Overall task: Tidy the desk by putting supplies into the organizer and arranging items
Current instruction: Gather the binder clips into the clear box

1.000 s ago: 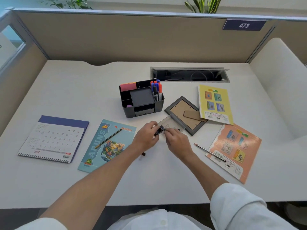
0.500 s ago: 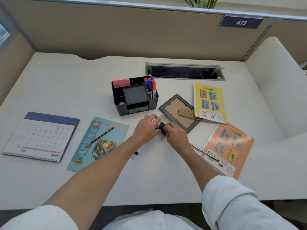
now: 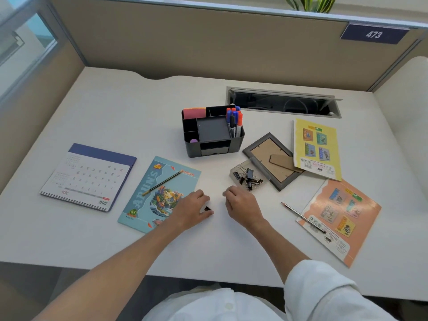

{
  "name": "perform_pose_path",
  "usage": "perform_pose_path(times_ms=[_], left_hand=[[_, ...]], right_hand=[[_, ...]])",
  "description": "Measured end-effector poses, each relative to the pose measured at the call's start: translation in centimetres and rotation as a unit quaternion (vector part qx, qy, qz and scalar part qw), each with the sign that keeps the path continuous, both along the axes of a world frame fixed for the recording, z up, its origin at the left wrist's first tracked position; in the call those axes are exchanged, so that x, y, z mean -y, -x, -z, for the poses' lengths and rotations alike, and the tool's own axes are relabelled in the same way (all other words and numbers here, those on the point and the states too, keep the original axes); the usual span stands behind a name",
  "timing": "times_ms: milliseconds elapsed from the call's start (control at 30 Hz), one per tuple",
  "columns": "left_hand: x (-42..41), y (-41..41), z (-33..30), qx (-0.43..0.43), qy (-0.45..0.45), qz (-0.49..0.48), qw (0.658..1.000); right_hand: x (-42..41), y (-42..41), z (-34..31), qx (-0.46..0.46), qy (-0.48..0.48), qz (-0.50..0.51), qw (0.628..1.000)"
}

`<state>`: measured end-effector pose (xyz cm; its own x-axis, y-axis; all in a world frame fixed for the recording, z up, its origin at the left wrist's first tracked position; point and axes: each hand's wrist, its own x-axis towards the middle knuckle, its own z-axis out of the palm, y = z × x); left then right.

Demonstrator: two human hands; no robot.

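A dark grey desk organizer (image 3: pixel 238 142) stands mid-desk with several markers (image 3: pixel 234 121) in its right compartment. A clear plastic box (image 3: pixel 234 169) holding several black binder clips (image 3: pixel 249 178) lies in front of it, against a picture frame. My left hand (image 3: pixel 190 210) rests on the desk beside the blue notebook and pinches a small black binder clip (image 3: pixel 207 208) between thumb and fingers. My right hand (image 3: pixel 240 205) hovers just below the clip box, fingers loosely curled, holding nothing.
A face-down picture frame (image 3: pixel 259 144) lies right of the box. Yellow booklet (image 3: pixel 316 147) and orange booklet (image 3: pixel 340 216) lie at right, a pencil (image 3: pixel 303 217) between. Blue notebook (image 3: pixel 159 193) with a pencil (image 3: pixel 162 183) and a calendar (image 3: pixel 88 179) lie left. Cable slot (image 3: pixel 282 103) behind.
Both hands have left the clip box and drawn back toward me. The left hand has moved down-left to a loose binder clip by the notebook and pinches it.
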<state>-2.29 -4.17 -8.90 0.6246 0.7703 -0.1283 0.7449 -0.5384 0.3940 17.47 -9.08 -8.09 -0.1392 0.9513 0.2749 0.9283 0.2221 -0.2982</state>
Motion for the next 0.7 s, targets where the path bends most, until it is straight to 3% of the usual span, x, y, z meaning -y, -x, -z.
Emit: perform_pose_path(times_ms=[300,467,700], left_hand=[[0.5,-0.4,-0.1,-0.002,-0.001,0.005,1.000],[-0.3,-1.5,-0.4,0.055,-0.012,0.001,0.998],[-2.5,-6.3,-3.0,0.132,-0.093,0.004,0.987]], right_hand=[[0.9,2.4,1.3,0.019,0.054,-0.025,0.998],[1.3,1.6,1.0,0.026,0.054,-0.011,0.998],[0.1,-1.8,-1.1,0.013,-0.010,0.065,0.998]])
